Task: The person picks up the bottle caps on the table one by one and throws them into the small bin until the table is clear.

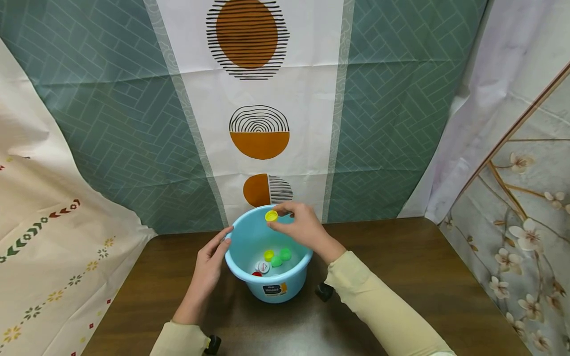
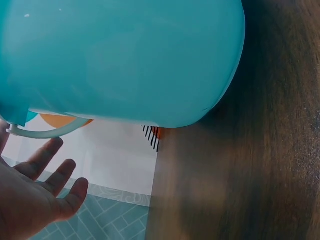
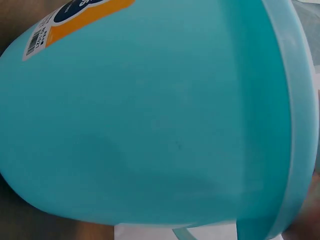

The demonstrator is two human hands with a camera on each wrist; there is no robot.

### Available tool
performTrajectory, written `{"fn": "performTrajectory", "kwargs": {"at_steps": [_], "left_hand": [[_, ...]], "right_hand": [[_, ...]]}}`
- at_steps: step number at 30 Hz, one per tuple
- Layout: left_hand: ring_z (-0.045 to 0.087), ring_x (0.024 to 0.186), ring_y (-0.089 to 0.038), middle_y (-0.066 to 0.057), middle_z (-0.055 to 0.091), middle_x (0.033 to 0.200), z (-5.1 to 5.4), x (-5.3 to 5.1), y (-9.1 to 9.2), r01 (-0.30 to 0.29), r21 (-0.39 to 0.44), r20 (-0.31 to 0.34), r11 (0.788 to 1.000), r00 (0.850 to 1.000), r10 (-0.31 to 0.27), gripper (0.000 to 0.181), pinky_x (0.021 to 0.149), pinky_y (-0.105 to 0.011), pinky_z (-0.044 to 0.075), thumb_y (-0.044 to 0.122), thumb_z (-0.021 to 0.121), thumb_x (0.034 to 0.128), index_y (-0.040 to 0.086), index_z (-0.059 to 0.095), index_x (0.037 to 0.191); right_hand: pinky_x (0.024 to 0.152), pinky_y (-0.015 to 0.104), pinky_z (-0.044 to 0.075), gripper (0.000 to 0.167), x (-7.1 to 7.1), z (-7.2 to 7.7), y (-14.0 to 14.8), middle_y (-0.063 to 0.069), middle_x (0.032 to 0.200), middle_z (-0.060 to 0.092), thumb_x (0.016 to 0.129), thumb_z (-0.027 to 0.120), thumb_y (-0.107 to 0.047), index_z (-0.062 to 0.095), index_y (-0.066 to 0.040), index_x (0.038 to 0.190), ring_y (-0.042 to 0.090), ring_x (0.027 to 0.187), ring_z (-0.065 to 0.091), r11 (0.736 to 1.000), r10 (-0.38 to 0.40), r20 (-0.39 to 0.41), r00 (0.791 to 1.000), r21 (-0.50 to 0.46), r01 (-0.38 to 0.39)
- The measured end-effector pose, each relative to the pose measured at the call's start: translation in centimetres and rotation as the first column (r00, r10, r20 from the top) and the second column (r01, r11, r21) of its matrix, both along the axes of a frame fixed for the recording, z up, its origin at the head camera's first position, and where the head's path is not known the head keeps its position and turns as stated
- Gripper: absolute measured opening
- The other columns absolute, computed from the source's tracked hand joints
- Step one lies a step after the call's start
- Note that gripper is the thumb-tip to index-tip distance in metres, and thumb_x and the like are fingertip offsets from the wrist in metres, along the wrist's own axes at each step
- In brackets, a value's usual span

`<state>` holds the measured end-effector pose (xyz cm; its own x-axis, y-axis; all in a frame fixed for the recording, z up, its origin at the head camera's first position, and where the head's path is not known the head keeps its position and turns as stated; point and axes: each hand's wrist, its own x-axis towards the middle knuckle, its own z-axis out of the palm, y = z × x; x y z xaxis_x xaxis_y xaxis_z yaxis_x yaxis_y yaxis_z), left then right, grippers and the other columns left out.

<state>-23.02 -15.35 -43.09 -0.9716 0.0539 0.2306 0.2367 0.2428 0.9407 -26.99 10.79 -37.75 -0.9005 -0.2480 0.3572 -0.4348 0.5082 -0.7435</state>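
Note:
A light blue plastic bucket (image 1: pixel 277 285) stands upright on the table. My right hand (image 1: pixel 299 225) is over its far right part, pinching a yellow bottle cap (image 1: pixel 271 216) between thumb and fingers, above the bucket's inside. On the bottom lie another yellow cap (image 1: pixel 268 255), green caps (image 1: pixel 285 254), a white cap (image 1: pixel 263 267) and a red cap (image 1: pixel 257 274), partly hidden by the near wall. My left hand (image 1: pixel 210 259) touches the rim at the left with thumb and fingertip; in the left wrist view its other fingers (image 2: pixel 75 195) spread loosely beside the bucket's handle (image 2: pixel 50 132).
The dark wooden table (image 1: pixel 378 277) extends around the bucket. Behind it hangs a green and white patterned cloth (image 1: pixel 378 148); other patterned cloths flank it at the left (image 1: pixel 53 247) and right (image 1: pixel 512 222). A label (image 3: pixel 75 20) shows on the bucket's outer wall.

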Motion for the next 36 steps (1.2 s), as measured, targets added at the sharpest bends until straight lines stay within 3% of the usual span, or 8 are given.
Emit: {"fn": "performTrajectory", "kwargs": {"at_steps": [3,11,20,36], "left_hand": [[0.054,0.116,-0.018,0.0,0.055,0.134,0.1,0.0,0.0,0.0,-0.004,0.004,1.0,1.0,0.0,0.037,0.086,-0.018,0.047,0.035,0.052,0.0954,0.026,0.055,0.131],[0.052,0.119,-0.015,0.004,0.052,0.137,-0.9,-0.4,0.0,-0.016,-0.019,-0.026,1.0,1.0,0.015,0.036,0.087,-0.017,0.045,0.038,0.049,0.0963,0.032,0.053,0.132],[0.052,0.119,-0.018,-0.002,0.052,0.137,1.3,1.1,0.6,0.009,-0.024,-0.018,1.0,1.0,-0.009,0.037,0.085,-0.018,0.046,0.033,0.05,0.0968,0.023,0.053,0.133],[0.054,0.117,-0.02,-0.004,0.052,0.137,1.2,0.9,0.5,0.011,-0.022,-0.032,1.0,0.999,-0.011,0.038,0.084,-0.018,0.047,0.031,0.05,0.0971,0.023,0.053,0.134]], "right_hand": [[0.087,0.036,0.046,0.034,0.0,0.0,-0.2,-0.013,0.101,0.065,0.079,0.073,-0.043,0.067,-0.026,0.107,0.019,0.102,0.059,1.0,0.021,0.004,1.0,0.004,-0.021],[0.088,0.035,0.046,0.033,0.2,0.1,-0.5,-0.014,0.1,0.064,0.078,0.073,-0.042,0.067,-0.026,0.107,0.017,0.101,0.059,1.0,0.029,0.008,1.0,0.003,-0.029],[0.089,0.035,0.046,0.035,0.3,0.2,-0.5,-0.012,0.101,0.064,0.079,0.072,-0.044,0.067,-0.025,0.108,0.016,0.101,0.058,0.999,0.028,0.022,0.999,0.021,-0.029],[0.092,0.034,0.045,0.043,0.1,-0.2,-0.2,-0.007,0.113,0.065,0.078,0.072,-0.048,0.065,-0.026,0.114,0.007,0.106,0.057,0.999,0.038,0.02,0.999,0.029,-0.039]]}}
